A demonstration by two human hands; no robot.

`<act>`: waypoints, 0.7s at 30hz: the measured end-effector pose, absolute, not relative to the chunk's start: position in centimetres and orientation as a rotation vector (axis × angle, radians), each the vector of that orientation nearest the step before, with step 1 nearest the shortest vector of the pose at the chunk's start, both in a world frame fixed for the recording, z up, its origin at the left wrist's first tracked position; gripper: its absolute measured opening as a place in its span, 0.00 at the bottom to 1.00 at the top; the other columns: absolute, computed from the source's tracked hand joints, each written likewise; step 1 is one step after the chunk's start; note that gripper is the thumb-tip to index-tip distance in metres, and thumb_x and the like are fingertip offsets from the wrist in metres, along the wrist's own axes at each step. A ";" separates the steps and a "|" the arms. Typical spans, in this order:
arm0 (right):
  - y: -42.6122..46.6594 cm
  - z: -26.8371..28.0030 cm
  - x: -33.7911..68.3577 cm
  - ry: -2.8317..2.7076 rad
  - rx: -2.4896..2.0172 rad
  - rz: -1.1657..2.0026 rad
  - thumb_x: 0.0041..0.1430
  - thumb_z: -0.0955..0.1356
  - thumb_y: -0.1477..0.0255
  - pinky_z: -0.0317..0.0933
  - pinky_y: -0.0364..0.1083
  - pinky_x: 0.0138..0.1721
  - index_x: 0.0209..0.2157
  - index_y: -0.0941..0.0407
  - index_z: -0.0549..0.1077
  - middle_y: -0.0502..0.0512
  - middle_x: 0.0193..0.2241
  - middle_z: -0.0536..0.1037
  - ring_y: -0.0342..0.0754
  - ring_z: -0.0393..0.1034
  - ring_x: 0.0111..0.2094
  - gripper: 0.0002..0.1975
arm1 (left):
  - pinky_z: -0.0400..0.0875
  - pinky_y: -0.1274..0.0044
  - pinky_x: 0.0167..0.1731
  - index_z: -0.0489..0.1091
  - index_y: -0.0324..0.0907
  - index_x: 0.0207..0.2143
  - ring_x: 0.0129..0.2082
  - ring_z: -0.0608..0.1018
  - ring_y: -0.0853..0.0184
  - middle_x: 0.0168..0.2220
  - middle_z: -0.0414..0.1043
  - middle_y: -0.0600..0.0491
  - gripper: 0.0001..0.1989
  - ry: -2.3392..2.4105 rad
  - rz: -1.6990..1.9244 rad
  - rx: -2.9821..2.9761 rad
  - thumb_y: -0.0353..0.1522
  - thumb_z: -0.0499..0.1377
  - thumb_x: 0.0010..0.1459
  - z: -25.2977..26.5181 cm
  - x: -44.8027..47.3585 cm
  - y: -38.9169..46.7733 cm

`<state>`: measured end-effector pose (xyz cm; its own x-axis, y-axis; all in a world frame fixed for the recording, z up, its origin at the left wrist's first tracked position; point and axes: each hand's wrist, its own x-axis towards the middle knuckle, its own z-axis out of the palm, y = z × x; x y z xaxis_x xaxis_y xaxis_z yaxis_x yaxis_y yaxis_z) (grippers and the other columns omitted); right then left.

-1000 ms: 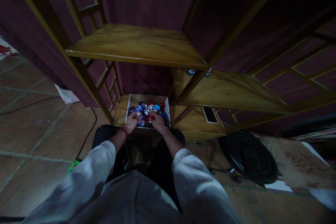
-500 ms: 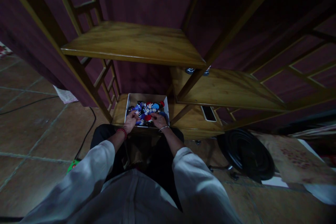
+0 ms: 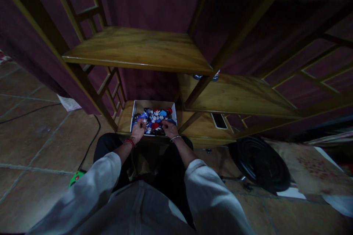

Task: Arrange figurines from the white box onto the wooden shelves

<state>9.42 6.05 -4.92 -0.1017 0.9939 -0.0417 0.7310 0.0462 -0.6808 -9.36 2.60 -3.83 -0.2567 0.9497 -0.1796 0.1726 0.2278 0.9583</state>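
A shallow white box (image 3: 154, 103) stands on the low wooden shelf in front of my knees. Inside it lies a heap of small colourful pieces (image 3: 154, 116), mostly blue, white, black and red; their kind is too small to make out. My left hand (image 3: 138, 129), with a red bead bracelet at its wrist, reaches over the box's left front part, fingers bent among the pieces. Over the right front part is my right hand (image 3: 170, 128), a pale bangle on its wrist, fingers curled down at the pieces. Whether either hand grips a piece is too dark and small to tell.
An upper wooden shelf (image 3: 138, 49) juts out above the box, with a slanting post (image 3: 193, 97) to its right. A phone (image 3: 219, 120) lies on the low shelf. A round black stool (image 3: 259, 163) stands at right; a green device (image 3: 76, 178) and cable are on the floor at left.
My right hand has moved slightly right, away from the red piece in the middle. My left hand stays over the left part of the box. The view has shifted a little.
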 end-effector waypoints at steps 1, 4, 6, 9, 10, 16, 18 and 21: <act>6.1 -4.8 9.3 -1.879 -1.739 0.761 0.53 0.62 0.79 0.63 0.44 0.47 0.39 0.53 0.73 0.49 0.38 0.77 0.42 0.71 0.40 0.14 | 0.66 0.81 0.25 0.66 0.40 0.45 0.21 0.70 0.74 0.21 0.66 0.58 0.16 1.653 1.106 1.103 0.28 0.53 0.52 -3.8 -9.4 2.6; 6.3 -4.2 9.0 -1.877 -1.753 0.668 0.55 0.61 0.78 0.63 0.44 0.46 0.40 0.53 0.73 0.50 0.39 0.77 0.43 0.71 0.40 0.14 | 0.67 0.78 0.29 0.67 0.41 0.44 0.24 0.71 0.71 0.22 0.67 0.56 0.15 1.709 1.096 1.179 0.28 0.54 0.51 -3.8 -9.3 2.4; 6.5 -3.7 8.5 -1.900 -1.736 0.613 0.56 0.60 0.77 0.62 0.44 0.46 0.42 0.52 0.72 0.51 0.40 0.76 0.44 0.70 0.41 0.15 | 0.67 0.76 0.32 0.68 0.41 0.43 0.26 0.72 0.68 0.23 0.69 0.55 0.15 1.740 1.099 1.243 0.29 0.54 0.52 -3.7 -9.2 2.2; 7.1 -2.9 7.5 -1.972 -1.666 0.541 0.55 0.60 0.77 0.59 0.44 0.49 0.44 0.52 0.71 0.52 0.43 0.73 0.46 0.67 0.44 0.16 | 0.67 0.73 0.37 0.68 0.41 0.43 0.29 0.73 0.65 0.26 0.70 0.52 0.14 1.791 1.078 1.347 0.30 0.54 0.52 -3.5 -8.9 2.0; 7.5 -2.6 7.0 -2.007 -1.635 0.518 0.55 0.61 0.77 0.58 0.45 0.50 0.44 0.52 0.71 0.53 0.44 0.72 0.46 0.65 0.45 0.16 | 0.66 0.72 0.38 0.68 0.41 0.43 0.31 0.73 0.64 0.27 0.71 0.51 0.14 1.803 1.074 1.368 0.30 0.54 0.52 -3.5 -8.9 2.0; 10.0 -1.8 4.0 -2.258 -1.442 0.506 0.54 0.59 0.78 0.50 0.47 0.55 0.48 0.55 0.69 0.54 0.48 0.70 0.47 0.59 0.51 0.20 | 0.65 0.71 0.43 0.69 0.42 0.41 0.36 0.73 0.62 0.34 0.72 0.48 0.13 1.782 1.119 1.323 0.29 0.56 0.50 -3.1 -8.8 2.0; 10.6 -1.8 3.3 -2.353 -1.409 0.524 0.54 0.59 0.79 0.48 0.46 0.56 0.49 0.55 0.68 0.54 0.48 0.70 0.46 0.57 0.51 0.21 | 0.64 0.71 0.44 0.69 0.42 0.41 0.38 0.73 0.61 0.35 0.72 0.48 0.13 1.770 1.116 1.315 0.29 0.56 0.50 -3.0 -8.9 2.0; 10.9 -1.9 2.8 -2.478 -1.402 0.549 0.53 0.61 0.77 0.45 0.48 0.57 0.49 0.54 0.68 0.55 0.50 0.69 0.47 0.56 0.53 0.21 | 0.64 0.70 0.45 0.69 0.42 0.42 0.40 0.73 0.60 0.36 0.73 0.48 0.14 1.762 1.101 1.326 0.30 0.55 0.51 -3.1 -9.0 2.0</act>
